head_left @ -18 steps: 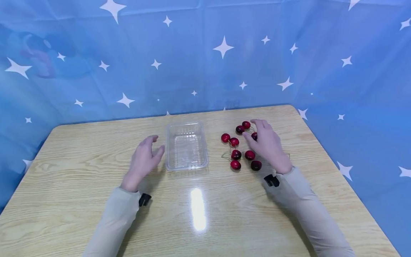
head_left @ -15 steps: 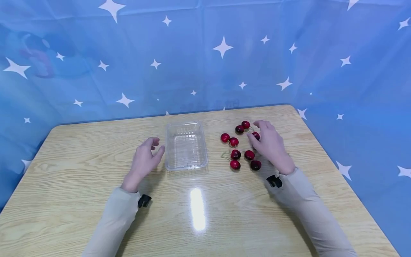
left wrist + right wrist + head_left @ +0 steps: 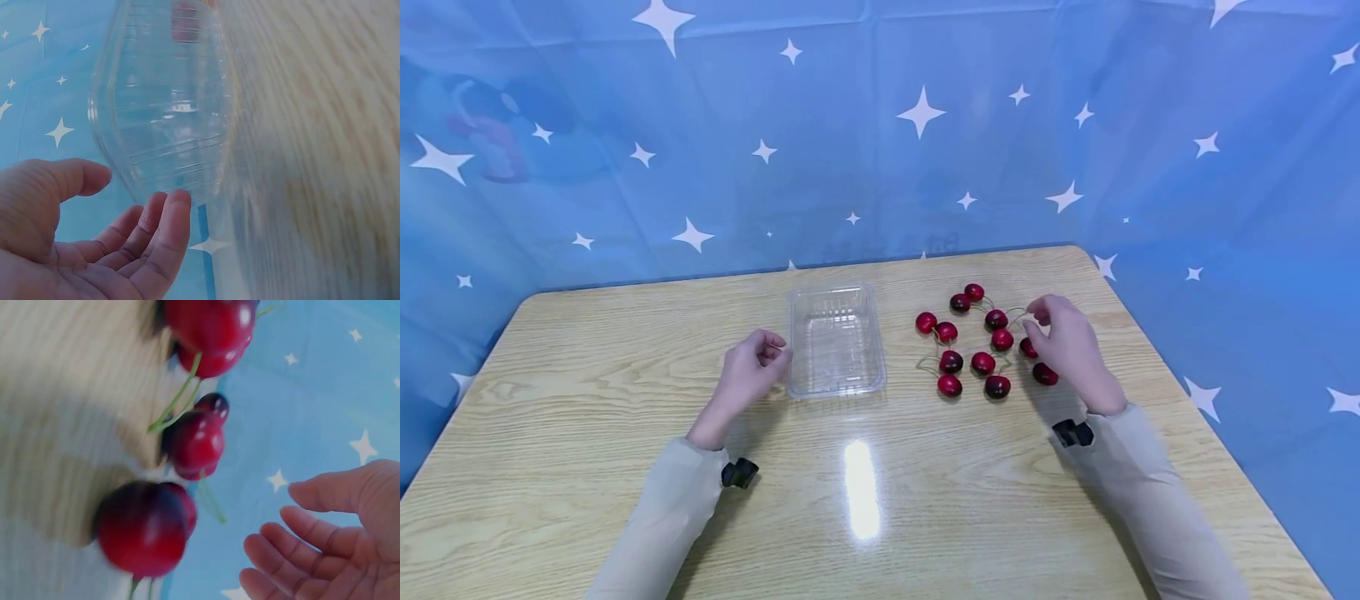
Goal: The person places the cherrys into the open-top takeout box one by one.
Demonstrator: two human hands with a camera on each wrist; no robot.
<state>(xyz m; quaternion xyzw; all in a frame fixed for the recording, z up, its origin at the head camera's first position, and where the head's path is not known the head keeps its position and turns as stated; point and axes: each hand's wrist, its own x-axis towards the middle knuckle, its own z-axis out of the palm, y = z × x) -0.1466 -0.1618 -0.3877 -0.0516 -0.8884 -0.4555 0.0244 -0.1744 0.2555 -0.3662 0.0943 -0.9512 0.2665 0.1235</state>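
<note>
A clear plastic container [image 3: 837, 392] stands on the table, hollow side up. My left hand [image 3: 749, 368] is at its left edge, fingertips right by the rim. In the left wrist view the thumb [image 3: 87, 177] and fingers [image 3: 165, 250] are bent with a gap between them, beside the container wall [image 3: 103, 134]. My right hand [image 3: 1071, 343] hovers over the right end of a group of red cherries [image 3: 982, 362], its fingertips close to a green stem [image 3: 1017, 312]. The right wrist view shows its loosely bent fingers [image 3: 306, 550] holding nothing, apart from the nearest cherries [image 3: 144, 531].
More paired cherries [image 3: 950, 385] lie between the container and my right hand. A dark cherry [image 3: 1045, 374] sits just below the right hand. The wooden table [image 3: 625, 375] ends at a blue curtain with white stars [image 3: 850, 150].
My right hand has shifted right and nearer to me, uncovering cherries that it hid. My left hand's fingers have drawn closer to its thumb, beside the container's rim.
</note>
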